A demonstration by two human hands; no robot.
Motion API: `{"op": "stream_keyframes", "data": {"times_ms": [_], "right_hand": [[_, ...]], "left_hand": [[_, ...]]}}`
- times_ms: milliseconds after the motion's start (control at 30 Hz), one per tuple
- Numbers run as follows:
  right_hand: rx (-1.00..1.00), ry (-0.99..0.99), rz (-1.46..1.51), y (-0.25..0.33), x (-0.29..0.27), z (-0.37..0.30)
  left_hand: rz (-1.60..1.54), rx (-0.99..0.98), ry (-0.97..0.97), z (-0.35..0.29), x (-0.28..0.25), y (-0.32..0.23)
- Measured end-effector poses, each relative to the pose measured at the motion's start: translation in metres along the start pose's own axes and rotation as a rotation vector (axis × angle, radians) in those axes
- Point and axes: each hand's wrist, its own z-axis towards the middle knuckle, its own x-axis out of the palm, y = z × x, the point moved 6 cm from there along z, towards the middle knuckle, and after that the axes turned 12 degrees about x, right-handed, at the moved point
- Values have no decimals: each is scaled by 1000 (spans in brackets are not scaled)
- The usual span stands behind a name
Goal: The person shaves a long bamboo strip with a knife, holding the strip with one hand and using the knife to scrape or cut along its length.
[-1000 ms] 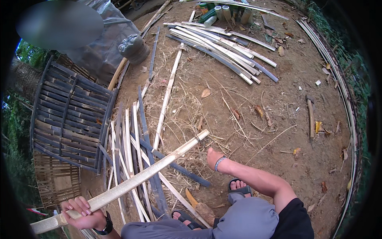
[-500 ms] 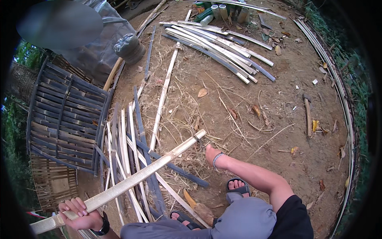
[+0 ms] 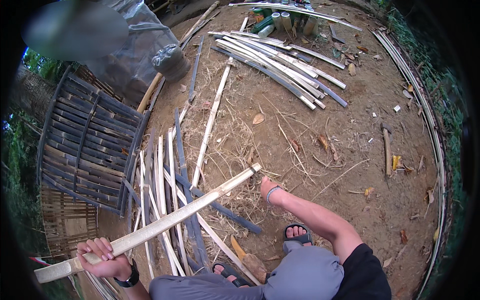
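Observation:
A long, pale split bamboo strip (image 3: pixel 182 214) slants up from the lower left, its inner face upward. My left hand (image 3: pixel 104 257) is closed round its near end, palm up and fingers curled over the edge. By the far end, my right hand (image 3: pixel 270 190) is closed in a fist. From it a short dark blade, seemingly a knife (image 3: pixel 254 169), lies across the strip's tip; the handle is hidden in my fist. Below the strip, a dark bamboo slat (image 3: pixel 232 218) and several pale slats (image 3: pixel 159 185) lie on the ground.
Thin shavings (image 3: pixel 235 137) litter the dirt ahead. A pile of split bamboo (image 3: pixel 280 62) lies farther off, near upright bamboo tubes (image 3: pixel 281 21). A slatted bamboo panel (image 3: pixel 90 142) stands at left. A wooden-handled tool (image 3: pixel 387 149) lies right; a wooden piece (image 3: pixel 254 266) lies between my feet.
The dark blade has slid a little outward to the strip's tip, with my right fist beside it. My left hand keeps its hold. The whole view has shifted slightly.

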Motion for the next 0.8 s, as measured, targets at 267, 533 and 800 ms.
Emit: {"op": "stream_keyframes", "data": {"times_ms": [267,533,800], "right_hand": [[-44,75,18,18,2,-28],[-166,97,-169,33,11,-33],[-655,236,-896,27,20,-10]], "left_hand": [[32,54,42,3,0,-4],[35,75,97,4,3,-5],[0,61,126,3,12,-4]]}}
